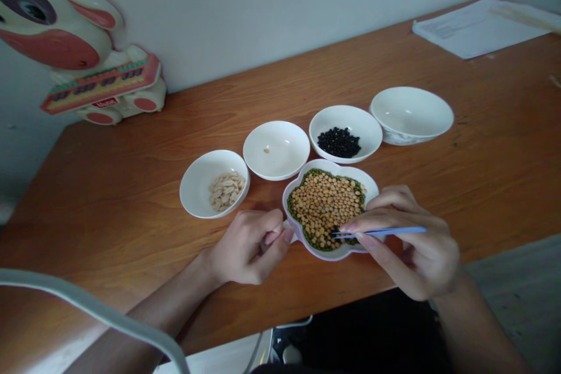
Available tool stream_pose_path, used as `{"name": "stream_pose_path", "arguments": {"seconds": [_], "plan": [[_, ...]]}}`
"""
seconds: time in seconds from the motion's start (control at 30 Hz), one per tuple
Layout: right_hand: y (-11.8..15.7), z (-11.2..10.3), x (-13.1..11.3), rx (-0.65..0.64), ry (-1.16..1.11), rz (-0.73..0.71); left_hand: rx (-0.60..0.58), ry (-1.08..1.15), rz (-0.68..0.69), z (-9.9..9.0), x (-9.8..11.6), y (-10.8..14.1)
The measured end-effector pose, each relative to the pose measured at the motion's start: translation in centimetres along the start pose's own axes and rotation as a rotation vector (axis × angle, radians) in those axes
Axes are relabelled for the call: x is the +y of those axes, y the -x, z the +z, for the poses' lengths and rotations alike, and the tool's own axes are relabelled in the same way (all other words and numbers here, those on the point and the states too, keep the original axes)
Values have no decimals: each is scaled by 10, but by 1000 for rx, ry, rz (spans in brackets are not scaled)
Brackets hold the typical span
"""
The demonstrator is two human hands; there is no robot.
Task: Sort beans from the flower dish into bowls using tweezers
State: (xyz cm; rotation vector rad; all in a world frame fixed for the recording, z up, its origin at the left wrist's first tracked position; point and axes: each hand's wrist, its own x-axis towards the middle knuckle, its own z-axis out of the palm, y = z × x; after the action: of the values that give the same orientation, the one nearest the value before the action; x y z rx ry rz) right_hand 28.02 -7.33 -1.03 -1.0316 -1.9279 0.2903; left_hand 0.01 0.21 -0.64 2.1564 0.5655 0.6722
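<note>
Head view: gripping a scalloped dish on the table by its handle in the left hand, pinching blue tweezers in the right hand among mixed beans; apparently sorting, probably needing a precise squeeze next.

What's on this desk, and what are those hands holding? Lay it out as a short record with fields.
Left hand: grip closed on the white handle of the lilac-rimmed flower-shaped dish
Right hand: grip on blue tweezers, tips in the dish
Dish contents: round tan beans, green beans at the edges
First round white bowl, from left: pale flat seeds
Second white bowl: one tan piece
Third white bowl: black beans
Fourth white bowl: faint pattern outside
Farther back: pink-and-white plastic animal toy, white paper sheets
</note>
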Motion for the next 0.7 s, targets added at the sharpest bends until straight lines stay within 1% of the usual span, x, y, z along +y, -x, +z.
{"name": "stream_pose_path", "arguments": {"seconds": [0.27,0.47,0.7], "plan": [[1,-2,-1,10,-8,26,3,-6,13,0,1,0],[1,0,0,39,38,40,-4,-6,-7,0,0,1],[-1,4,1,25,63,31,-8,-2,-8,0,1,1]]}}
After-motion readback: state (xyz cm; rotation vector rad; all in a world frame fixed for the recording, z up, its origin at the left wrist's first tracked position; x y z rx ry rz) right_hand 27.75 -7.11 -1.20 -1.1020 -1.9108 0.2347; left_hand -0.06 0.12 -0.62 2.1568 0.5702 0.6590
